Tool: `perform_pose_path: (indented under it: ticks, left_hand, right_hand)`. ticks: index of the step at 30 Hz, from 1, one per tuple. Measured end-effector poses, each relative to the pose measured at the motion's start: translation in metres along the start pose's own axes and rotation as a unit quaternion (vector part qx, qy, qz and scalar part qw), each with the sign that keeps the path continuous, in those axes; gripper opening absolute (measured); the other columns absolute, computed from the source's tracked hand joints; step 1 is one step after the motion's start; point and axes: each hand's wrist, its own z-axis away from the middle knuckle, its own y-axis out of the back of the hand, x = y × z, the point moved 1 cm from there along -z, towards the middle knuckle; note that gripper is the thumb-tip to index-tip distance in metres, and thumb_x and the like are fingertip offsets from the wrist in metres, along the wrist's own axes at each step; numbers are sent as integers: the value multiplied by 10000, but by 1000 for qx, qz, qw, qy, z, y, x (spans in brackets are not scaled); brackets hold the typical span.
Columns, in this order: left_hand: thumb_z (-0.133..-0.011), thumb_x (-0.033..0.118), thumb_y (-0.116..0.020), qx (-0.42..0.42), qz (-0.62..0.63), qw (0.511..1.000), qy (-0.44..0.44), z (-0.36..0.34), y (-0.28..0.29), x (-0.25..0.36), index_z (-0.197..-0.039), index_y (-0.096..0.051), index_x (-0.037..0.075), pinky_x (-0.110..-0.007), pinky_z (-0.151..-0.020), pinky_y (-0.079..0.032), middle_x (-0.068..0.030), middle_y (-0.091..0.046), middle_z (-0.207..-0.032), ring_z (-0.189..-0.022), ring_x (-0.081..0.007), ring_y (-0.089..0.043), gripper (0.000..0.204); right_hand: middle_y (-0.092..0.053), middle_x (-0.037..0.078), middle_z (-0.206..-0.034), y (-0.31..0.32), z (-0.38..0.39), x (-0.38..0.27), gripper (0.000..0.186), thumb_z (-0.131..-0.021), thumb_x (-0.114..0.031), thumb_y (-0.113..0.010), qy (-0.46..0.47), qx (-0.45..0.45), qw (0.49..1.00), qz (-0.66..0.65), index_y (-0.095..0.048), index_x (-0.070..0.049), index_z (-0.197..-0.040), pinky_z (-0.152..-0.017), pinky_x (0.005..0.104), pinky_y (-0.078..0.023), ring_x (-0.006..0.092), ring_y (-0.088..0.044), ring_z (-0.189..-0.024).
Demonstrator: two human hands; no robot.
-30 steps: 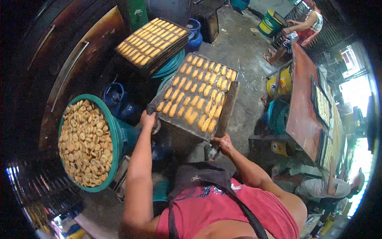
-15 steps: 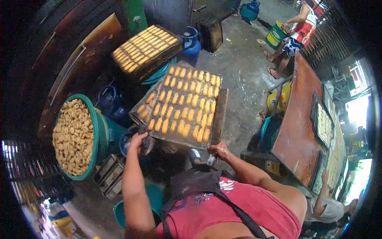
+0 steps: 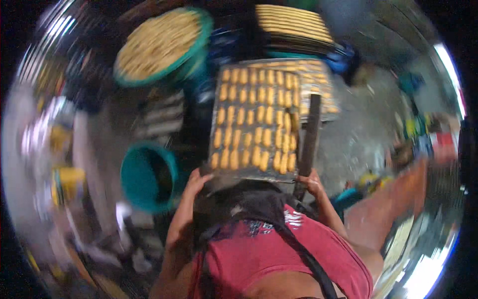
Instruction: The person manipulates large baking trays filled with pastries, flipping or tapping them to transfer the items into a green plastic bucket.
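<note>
In front of my body I hold a dark metal baking tray with rows of golden finger-shaped biscuits. My left hand is closed on its near left corner; a dark cloth seems to lie there. At the near right corner my right hand is closed on the tray and on a long dark flat bar that stands up along the right side. Just beyond lies a second tray of biscuits, partly covered by the held one.
A large green tub of round biscuits stands at far left. Stacked biscuit trays are at the back, beside a blue gas cylinder. A teal bucket sits at my left. A reddish-brown table is at right. Motion blurs the surroundings.
My view has swung leftward, so the surroundings have shifted right. The held tray has come away from the second tray and sits squarer and nearer to my body.
</note>
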Motion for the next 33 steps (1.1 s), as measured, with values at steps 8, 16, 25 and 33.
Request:
perform_pose_path:
  ticks: [8, 16, 25, 33]
  left_hand:
    - [-700, 176, -670, 223, 230, 937, 140, 241, -87, -84, -1086, -541, 31, -334, -833, -401, -45, -592, -997, -904, -189, -539, 433]
    - [-682, 238, -665, 360, 392, 819, 215, 312, -119, -162, -973, -596, 53, -344, -722, -448, -54, -607, -899, -797, -198, -572, 352]
    - [-700, 263, -621, 416, 525, 710, 219, 225, -12, -165, -959, -607, 40, -399, -705, -468, -100, -622, -904, -817, -259, -596, 341]
    - [-713, 221, -566, 350, 509, 736, 278, 172, 79, -181, -871, -592, 52, -396, -675, -466, -80, -611, -787, -727, -237, -591, 233]
  right_hand:
    - [-615, 102, -934, -69, 19, -19, 442, -745, -175, -602, 30, -285, 939, 192, -479, 6, -1128, -755, 326, -465, 225, -587, -848]
    - [-586, 60, -908, -194, -47, 4, 451, -692, -259, -663, -5, -481, 876, 45, -535, -16, -1049, -739, 337, -437, 196, -549, -796]
    - [-593, 92, -848, -308, -89, -80, 284, -775, -148, -621, -44, -358, 889, 283, -543, 19, -991, -646, 284, -453, 171, -559, -732]
    - [-601, 189, -778, -251, -67, 45, 333, -747, -83, -564, 211, -346, 750, 522, -530, -22, -1073, -619, 395, -462, 314, -586, -694]
